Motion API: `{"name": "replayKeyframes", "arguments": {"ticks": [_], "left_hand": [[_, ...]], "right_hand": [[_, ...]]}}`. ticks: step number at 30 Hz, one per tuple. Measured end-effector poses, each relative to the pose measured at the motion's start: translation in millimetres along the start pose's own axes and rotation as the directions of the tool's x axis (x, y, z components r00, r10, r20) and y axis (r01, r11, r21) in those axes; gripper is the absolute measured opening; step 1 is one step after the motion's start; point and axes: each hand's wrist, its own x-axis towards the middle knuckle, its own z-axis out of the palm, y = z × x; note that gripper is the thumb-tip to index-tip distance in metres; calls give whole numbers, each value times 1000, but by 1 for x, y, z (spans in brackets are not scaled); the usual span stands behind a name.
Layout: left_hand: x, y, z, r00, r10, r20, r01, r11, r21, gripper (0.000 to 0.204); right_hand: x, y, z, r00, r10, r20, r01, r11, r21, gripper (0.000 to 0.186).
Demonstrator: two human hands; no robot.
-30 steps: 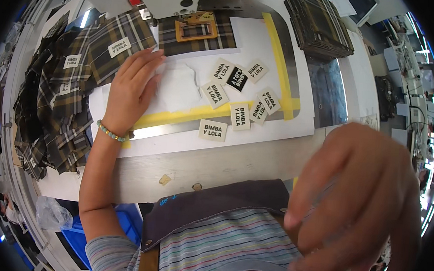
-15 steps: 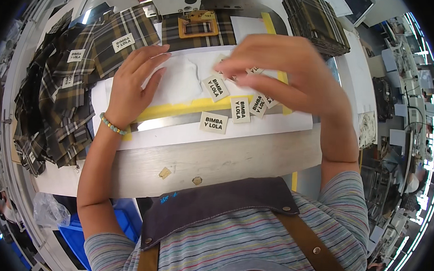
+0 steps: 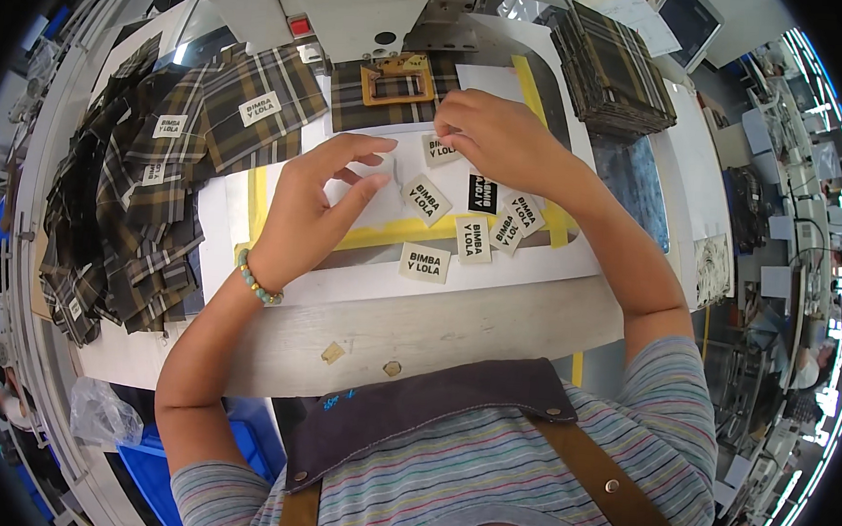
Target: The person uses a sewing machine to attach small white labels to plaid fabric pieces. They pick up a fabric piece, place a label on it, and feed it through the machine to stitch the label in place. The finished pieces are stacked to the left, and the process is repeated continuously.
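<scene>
My right hand [image 3: 496,142] has its fingertips pinched together at the upper edge of a cream label [image 3: 437,152], partly covering it. My left hand [image 3: 324,194] hovers over the white work sheet [image 3: 297,164], fingers apart and holding nothing. Between and below my hands lie several more cream labels [image 3: 427,200] with dark print, some overlapping. Among them is one black label [image 3: 483,194] with light print. Beyond my hands, a yellow-orange clamp frame [image 3: 398,80] rests on a plaid fabric piece [image 3: 349,100] under the sewing machine head [image 3: 359,18].
On the left, plaid pieces [image 3: 165,190] are heaped, several bearing cream labels. A neat stack of plaid pieces [image 3: 611,67] stands at the far right. Yellow tape [image 3: 375,231] borders the sheet. Two small scraps [image 3: 334,352] lie by the table's near edge. A blue bin [image 3: 163,469] sits below.
My right hand has drawn back from above the labels, with its fingers now at one label and the black one uncovered. My left hand has moved right, nearer the labels. The view has shifted slightly.
</scene>
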Motion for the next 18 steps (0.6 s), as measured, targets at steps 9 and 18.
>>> {"name": "replayKeyframes", "arguments": {"ticks": [9, 18], "left_hand": [[25, -12, 28, 974, -226, 25, 226, 948, -226, 15], [21, -24, 26, 976, -216, 26, 216, 947, -238, 11]], "right_hand": [[-9, -31, -28, 993, 112, -33, -96, 943, 319, 18], [-9, -7, -17, 947, 276, 166, -317, 709, 630, 22]]}}
